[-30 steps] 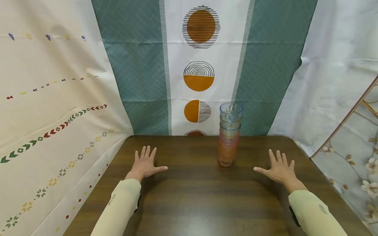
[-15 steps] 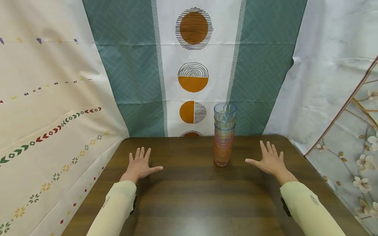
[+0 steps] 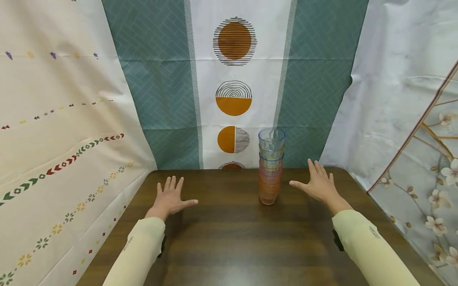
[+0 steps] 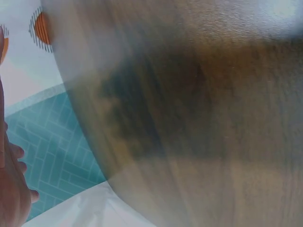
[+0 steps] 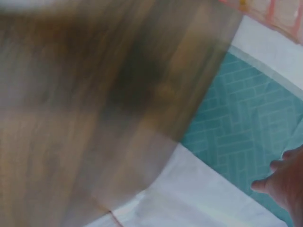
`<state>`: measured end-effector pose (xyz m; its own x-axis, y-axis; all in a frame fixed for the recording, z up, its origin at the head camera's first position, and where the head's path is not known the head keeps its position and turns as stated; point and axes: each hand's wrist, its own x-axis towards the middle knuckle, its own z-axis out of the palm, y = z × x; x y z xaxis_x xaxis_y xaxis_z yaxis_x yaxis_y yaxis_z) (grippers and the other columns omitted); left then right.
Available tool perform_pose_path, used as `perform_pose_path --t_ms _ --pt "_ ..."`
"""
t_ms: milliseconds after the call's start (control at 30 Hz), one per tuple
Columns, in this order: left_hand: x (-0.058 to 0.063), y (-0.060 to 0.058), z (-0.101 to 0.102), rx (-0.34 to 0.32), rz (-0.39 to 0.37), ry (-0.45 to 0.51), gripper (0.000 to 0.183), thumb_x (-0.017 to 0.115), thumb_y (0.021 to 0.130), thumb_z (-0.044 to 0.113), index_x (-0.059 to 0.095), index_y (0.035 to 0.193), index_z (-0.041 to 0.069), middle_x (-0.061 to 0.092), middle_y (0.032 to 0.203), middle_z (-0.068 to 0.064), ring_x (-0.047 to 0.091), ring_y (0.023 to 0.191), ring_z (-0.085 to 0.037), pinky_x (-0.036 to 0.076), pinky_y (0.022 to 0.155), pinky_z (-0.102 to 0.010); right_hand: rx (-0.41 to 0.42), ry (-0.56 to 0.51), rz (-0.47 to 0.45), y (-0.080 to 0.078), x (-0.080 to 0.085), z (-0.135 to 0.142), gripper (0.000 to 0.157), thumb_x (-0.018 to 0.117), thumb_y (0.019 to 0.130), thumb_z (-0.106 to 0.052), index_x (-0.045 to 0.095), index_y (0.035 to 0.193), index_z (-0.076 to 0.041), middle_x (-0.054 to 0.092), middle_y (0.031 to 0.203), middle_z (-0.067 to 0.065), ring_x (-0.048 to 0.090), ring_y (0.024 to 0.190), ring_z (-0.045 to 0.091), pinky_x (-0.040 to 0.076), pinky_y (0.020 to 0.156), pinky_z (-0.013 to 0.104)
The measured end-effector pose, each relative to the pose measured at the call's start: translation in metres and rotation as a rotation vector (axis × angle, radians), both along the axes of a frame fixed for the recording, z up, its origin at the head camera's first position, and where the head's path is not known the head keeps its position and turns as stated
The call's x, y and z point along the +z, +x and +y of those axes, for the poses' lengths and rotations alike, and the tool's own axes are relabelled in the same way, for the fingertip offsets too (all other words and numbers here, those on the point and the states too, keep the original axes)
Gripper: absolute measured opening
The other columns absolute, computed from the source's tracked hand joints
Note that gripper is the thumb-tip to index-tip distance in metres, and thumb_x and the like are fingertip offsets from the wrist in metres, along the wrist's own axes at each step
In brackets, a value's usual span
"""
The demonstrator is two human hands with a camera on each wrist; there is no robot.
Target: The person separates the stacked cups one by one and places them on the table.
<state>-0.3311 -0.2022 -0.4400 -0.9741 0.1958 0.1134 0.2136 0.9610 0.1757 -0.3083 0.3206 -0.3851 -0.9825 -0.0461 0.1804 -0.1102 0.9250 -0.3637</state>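
A tall stack of nested see-through cups (image 3: 270, 171) stands upright near the back of the table, right of its middle. The cups look clear with a blue rim at the top, then yellowish, pink and orange lower down. My right hand (image 3: 318, 184) is just right of the stack, apart from it, with fingers spread and thumb pointing at the cups. My left hand (image 3: 171, 198), also spread and holding nothing, is over the table's left side. In the right wrist view a ribbed pinkish cup wall (image 5: 279, 14) shows at the top corner.
The dark wooden table (image 3: 229, 238) has rounded back corners. Behind it hangs a green and white patterned cloth (image 3: 168, 91). A cream cloth (image 3: 71, 131) borders the left side, and a white floral cloth (image 3: 404, 139) borders the right.
My right hand has moved left and away from me, closer to the cup stack. The left hand stays nearly still. The head view has shifted slightly.
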Motion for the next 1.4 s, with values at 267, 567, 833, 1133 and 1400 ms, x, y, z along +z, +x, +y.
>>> perform_pose_path --t_ms 267,567,833,1133,1400 --pt "0.008 -0.005 0.002 -0.006 0.031 -0.011 0.122 0.051 0.075 0.087 0.019 0.157 0.002 0.012 0.159 -0.031 0.007 0.147 -0.048 -0.002 0.111 -0.071 0.012 -0.023 0.015 -0.008 0.016 -0.017 0.122 0.054 0.082 -0.078 -0.005 0.158 -0.003 0.0 0.16 0.032 0.002 0.145 0.053 0.0 0.108 0.074" --pt "0.019 -0.01 0.008 -0.02 0.03 -0.012 0.123 0.048 0.075 0.088 0.016 0.158 0.004 0.009 0.161 -0.029 0.005 0.148 -0.046 -0.004 0.111 -0.069 0.035 -0.064 0.028 -0.017 0.033 -0.036 0.122 0.056 0.082 -0.077 -0.005 0.158 -0.003 0.0 0.161 0.03 0.008 0.145 0.052 0.007 0.108 0.074" --pt "0.035 -0.01 0.02 -0.039 0.052 -0.013 0.12 0.05 0.077 0.086 0.016 0.159 0.005 0.011 0.161 -0.027 0.007 0.148 -0.045 -0.001 0.112 -0.069 0.075 -0.126 0.035 -0.024 0.043 -0.052 0.123 0.058 0.082 -0.076 -0.006 0.158 -0.004 -0.001 0.162 0.026 0.007 0.147 0.048 0.012 0.112 0.068" --pt "0.048 -0.012 0.035 -0.058 0.058 0.002 0.118 0.05 0.077 0.085 0.015 0.159 0.008 0.012 0.162 -0.024 0.007 0.149 -0.043 0.0 0.113 -0.067 0.101 -0.272 0.015 -0.026 0.048 -0.066 0.12 0.064 0.083 -0.07 -0.005 0.159 -0.006 0.004 0.163 0.025 0.011 0.147 0.047 0.018 0.113 0.066" --pt "0.057 -0.016 0.055 -0.082 0.062 0.033 0.119 0.047 0.076 0.088 0.014 0.16 0.01 0.013 0.163 -0.022 0.008 0.149 -0.041 0.001 0.115 -0.065 0.107 -0.412 0.011 -0.028 0.052 -0.077 0.118 0.069 0.083 -0.063 -0.001 0.159 -0.008 0.011 0.162 0.024 0.016 0.146 0.047 0.022 0.112 0.064"
